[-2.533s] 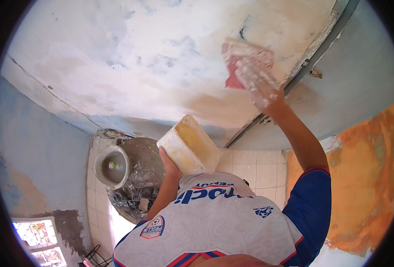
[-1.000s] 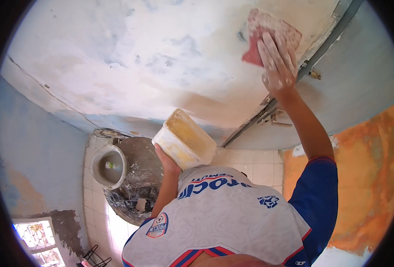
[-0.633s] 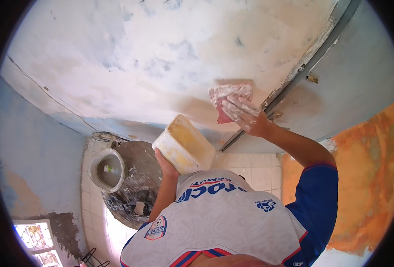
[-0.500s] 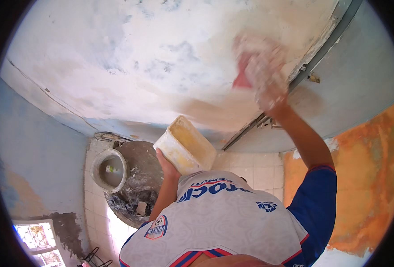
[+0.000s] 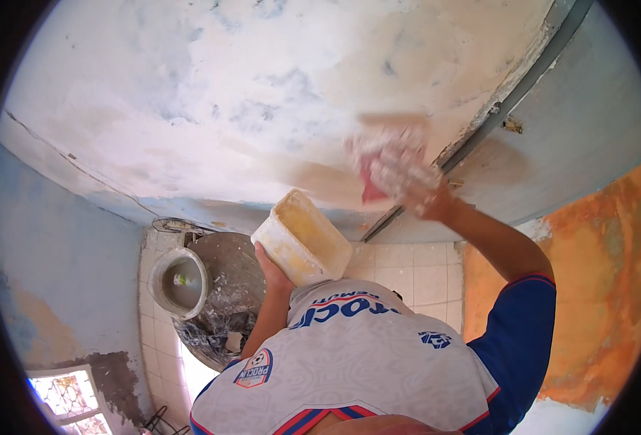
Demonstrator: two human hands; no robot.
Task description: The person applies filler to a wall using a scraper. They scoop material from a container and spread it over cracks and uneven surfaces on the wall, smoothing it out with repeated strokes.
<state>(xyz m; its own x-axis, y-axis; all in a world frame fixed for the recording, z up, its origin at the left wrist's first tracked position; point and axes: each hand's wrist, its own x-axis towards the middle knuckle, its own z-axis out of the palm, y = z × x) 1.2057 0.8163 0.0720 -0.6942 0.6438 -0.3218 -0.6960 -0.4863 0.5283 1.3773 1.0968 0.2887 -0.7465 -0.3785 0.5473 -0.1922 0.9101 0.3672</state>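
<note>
My left hand (image 5: 272, 271) is closed around the lower left side of a rectangular white plastic tub (image 5: 291, 246). Yellowish stains and dried white filler coat the tub, which is tilted in front of my chest. Raised to the wall on the right, my right hand (image 5: 411, 177) is smeared with white paste and blurred by motion. It grips a red flat hand tool (image 5: 372, 183) caked in white, held at the wall; its exact kind cannot be made out. White and beige patches cover this wall (image 5: 262, 87), with a damp brownish band low down.
A grey conduit (image 5: 509, 90) runs along the wall's right corner. At lower left, a round stained surface (image 5: 226, 283) carries a bucket (image 5: 179, 283) and crumpled dark plastic (image 5: 219, 330). A window (image 5: 70, 399) is at far lower left, an orange patchy wall (image 5: 588, 290) at right.
My right hand and the red tool have moved down and slightly left along the wall. The left hand and tub have stayed about where they were.
</note>
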